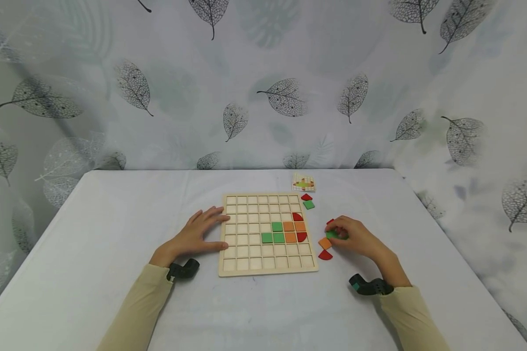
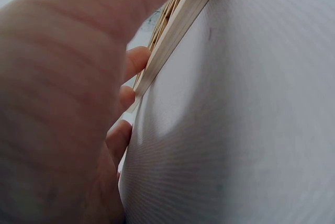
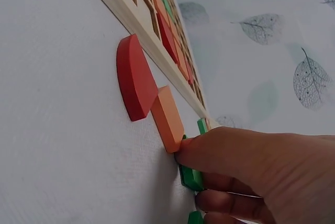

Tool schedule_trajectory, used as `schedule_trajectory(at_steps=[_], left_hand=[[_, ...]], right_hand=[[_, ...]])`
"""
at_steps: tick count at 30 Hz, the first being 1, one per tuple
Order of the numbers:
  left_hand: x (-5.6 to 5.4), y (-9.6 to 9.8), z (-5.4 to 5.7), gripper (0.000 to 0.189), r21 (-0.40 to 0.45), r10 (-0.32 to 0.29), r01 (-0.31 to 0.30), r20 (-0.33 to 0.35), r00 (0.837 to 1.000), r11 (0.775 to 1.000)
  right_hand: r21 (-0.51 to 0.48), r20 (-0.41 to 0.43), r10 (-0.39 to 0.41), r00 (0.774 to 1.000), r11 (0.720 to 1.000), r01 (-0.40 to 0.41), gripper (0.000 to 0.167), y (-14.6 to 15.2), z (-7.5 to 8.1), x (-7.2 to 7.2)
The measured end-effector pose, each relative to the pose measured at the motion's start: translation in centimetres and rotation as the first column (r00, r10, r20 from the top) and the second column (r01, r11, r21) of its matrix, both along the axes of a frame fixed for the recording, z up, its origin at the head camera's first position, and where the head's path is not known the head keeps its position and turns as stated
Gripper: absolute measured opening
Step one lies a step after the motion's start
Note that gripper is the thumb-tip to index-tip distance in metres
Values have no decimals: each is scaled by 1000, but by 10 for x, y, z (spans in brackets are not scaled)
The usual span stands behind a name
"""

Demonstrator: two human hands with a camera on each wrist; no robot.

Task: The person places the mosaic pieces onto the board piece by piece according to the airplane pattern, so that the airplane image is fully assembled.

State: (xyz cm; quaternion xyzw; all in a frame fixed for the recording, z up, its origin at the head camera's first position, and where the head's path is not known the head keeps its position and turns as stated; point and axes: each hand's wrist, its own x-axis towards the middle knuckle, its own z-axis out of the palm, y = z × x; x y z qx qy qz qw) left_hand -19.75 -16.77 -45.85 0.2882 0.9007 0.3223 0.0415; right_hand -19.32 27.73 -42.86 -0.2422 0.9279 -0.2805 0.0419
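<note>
My left hand (image 1: 195, 236) rests at the left edge of a wooden grid board (image 1: 268, 273), thumb and fingers spread along its rim. To the right of the board, my right hand (image 1: 354, 238) pinches a green square tile (image 3: 191, 178) between thumb and fingers, close over the table. Beside the thumb lies an orange tile (image 3: 167, 120), with a red quarter-round piece (image 3: 135, 80) at its near corner. Part of another red piece (image 1: 330, 222) shows behind the right fingers. In the grid sit green tiles (image 1: 277, 227), orange tiles (image 1: 290, 237) and red rounded pieces (image 1: 301, 237).
A small pattern card (image 1: 304, 183) lies behind the board's far right corner. A red piece (image 1: 306, 197) and a green tile (image 1: 309, 204) lie next to that corner. The white-covered table (image 1: 114, 219) meets a leaf-print curtain (image 1: 246, 73) at the back.
</note>
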Motion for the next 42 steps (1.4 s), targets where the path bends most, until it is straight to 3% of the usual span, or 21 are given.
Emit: schedule_trajectory(at_steps=[12,30,42], left_hand=[[-2,1,-1,71,-12,4,-4,7,1000,1000],[-1,0,0,71,-11,9,-9,6,1000,1000],[-1,-1,0,71,-14,8,-8,11,1000,1000]], right_hand=[[-2,-73,-70,995,998,70,22,-7,-3,-1],[-76,-91,-17,996,997,10,23,-30,2,-9],[-93,-138,55,989,993,-68,22,-52,-4,-11]])
